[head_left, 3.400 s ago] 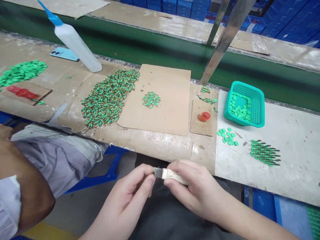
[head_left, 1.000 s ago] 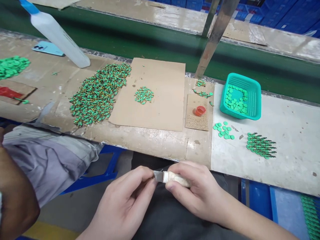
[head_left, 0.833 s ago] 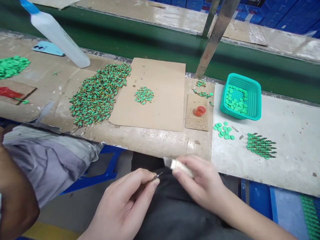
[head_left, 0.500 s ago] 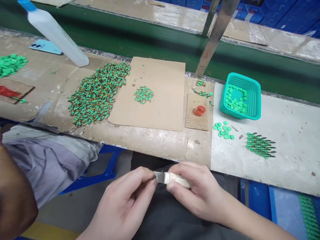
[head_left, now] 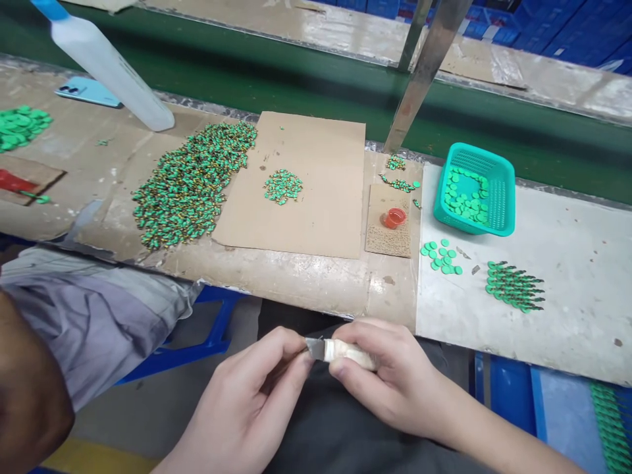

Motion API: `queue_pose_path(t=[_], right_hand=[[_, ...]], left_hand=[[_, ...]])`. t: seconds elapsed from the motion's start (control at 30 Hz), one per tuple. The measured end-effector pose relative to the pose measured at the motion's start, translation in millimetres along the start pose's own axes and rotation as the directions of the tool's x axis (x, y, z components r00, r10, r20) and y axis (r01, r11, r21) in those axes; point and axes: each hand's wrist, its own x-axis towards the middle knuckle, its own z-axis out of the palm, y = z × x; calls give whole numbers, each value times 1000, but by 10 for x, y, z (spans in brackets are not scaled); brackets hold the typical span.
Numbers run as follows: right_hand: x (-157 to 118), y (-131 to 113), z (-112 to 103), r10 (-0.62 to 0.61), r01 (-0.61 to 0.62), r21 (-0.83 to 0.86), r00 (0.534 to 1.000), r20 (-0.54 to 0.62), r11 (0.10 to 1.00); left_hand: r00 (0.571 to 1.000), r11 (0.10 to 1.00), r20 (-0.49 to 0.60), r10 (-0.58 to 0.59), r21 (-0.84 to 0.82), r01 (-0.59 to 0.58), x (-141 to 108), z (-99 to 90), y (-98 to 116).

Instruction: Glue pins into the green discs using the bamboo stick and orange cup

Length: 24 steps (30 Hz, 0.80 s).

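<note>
**Blade and small piece brought back together over the lap**

We have our two hands meeting again below the near edge of the bench. A little under a second ago they had drawn apart, the right hand lifting the knife up toward the bench edge while the left kept a thin dark pin-like piece pinched on its own; half a second ago they had closed up once more, and since then nothing has shifted. We read that as one pass finished and another begun on the same small piece, the contact point being the same as before the parting.

Our right hand (head_left: 390, 382) is curled round the knife (head_left: 340, 352), thumb below and fingers on top, gripping its pale wrapped handle. Only a short length of grey metal blade shows, pointing left. Our left hand (head_left: 251, 401) has thumb and forefinger pressed together at the blade's tip; the piece they pinch is hidden between the fingertips, so we cannot tell how it lies.

On the bench beyond, well apart from our hands, lie the big heap of green and gold parts (head_left: 190, 184) to the left, a small cluster (head_left: 282, 185) on the cardboard sheet (head_left: 306, 217), a red cap (head_left: 395, 217) on a smaller brown pad, and a teal basket (head_left: 503, 197) of green discs to the right. A co-worker's grey sleeve (head_left: 93, 316) sits at near left.
</note>
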Motion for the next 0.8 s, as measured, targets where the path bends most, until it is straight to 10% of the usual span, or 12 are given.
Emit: queue_pose_path(t=[0.47,0.67,0.8], right_hand=[[-22,40,-9,8,-8,-18,1000,28,1000],[-49,76,-68,44,-63,-122,987,-153,990],[-48,21,-60,-4,4,-5,1000,-11,1000]], left_hand=[[1000,999,11,30,28,-30,-14,-17,-25],[999,999,0,35,22,-35,-4,-15,-16],[999,1000,36,-1,-21,2,1,0,-24]])
